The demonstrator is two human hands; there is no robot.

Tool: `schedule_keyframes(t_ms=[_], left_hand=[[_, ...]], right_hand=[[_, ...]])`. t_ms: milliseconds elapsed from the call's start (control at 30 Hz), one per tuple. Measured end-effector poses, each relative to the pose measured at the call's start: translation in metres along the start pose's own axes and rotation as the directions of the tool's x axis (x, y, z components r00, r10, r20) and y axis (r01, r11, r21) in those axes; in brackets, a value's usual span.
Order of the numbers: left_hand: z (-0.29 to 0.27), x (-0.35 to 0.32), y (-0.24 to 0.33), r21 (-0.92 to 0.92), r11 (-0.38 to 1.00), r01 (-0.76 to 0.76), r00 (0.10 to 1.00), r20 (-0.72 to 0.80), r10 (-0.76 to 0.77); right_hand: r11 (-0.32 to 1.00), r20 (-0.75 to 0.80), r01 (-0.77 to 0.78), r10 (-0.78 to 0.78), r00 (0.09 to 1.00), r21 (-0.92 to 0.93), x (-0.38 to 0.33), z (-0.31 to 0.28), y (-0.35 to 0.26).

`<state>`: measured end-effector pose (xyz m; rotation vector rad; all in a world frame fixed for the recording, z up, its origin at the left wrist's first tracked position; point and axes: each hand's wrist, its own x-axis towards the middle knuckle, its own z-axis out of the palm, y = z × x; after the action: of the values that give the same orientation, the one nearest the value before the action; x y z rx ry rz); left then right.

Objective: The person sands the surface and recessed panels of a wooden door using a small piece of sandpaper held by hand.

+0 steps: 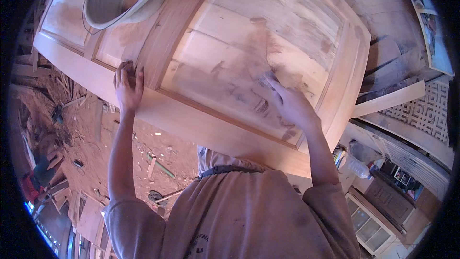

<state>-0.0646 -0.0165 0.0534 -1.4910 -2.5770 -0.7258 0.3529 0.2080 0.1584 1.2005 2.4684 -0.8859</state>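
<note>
A pale wooden panel door (249,148) lies flat in front of me, its recessed panel (225,48) streaked with brown and dark smears. Over that panel is my right hand (292,105), closed on a small greyish thing (266,77) whose kind I cannot make out; it meets the smeared wood. My left hand (128,88) rests at the door's near rail, left of the recessed panel. Its fingers are curled, with something dark at the fingertips that I cannot make out. Just beyond it stands a pale bucket (122,2) with a thin wire handle, brown residue inside.
Wood scraps and dust litter the brown floor (148,163) at the left. Boards and a carved lattice panel (421,110) lie at the right, near a clear plastic bottle (358,167) and a glazed frame (369,223). Another person (38,180) is at the far left.
</note>
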Motion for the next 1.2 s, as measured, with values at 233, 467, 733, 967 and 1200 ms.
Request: schedule_keyframes(t_ms=[233, 467, 733, 967, 1200], left_hand=[[0.004, 0.004, 0.002, -0.019, 1.000, -0.016, 1.000, -0.003, 0.016], [-0.003, 0.005, 0.012, -0.031, 1.000, -0.004, 1.000, 0.008, 0.004], [-0.007, 0.003, 0.009, -0.022, 1.000, 0.021, 1.000, -0.003, -0.021], [0.001, 0.003, 0.005, -0.031, 0.999, 0.012, 1.000, -0.006, -0.012], [0.000, 0.003, 0.006, -0.038, 0.999, -0.004, 1.000, 0.004, 0.005]], right_hand=[[0.979, -0.088, 0.191, -0.197, 0.976, -0.076, 0.057, -0.011, -0.014], [0.996, 0.192, 0.029, -0.012, 0.981, -0.086, 0.044, -0.031, -0.015], [0.976, 0.059, 0.177, -0.170, 0.984, -0.125, 0.016, -0.045, 0.033], [0.947, -0.072, 0.289, -0.301, 0.951, -0.142, 0.091, -0.031, -0.002], [0.961, 0.022, 0.193, -0.192, 0.981, -0.196, 0.076, -0.029, 0.027]])
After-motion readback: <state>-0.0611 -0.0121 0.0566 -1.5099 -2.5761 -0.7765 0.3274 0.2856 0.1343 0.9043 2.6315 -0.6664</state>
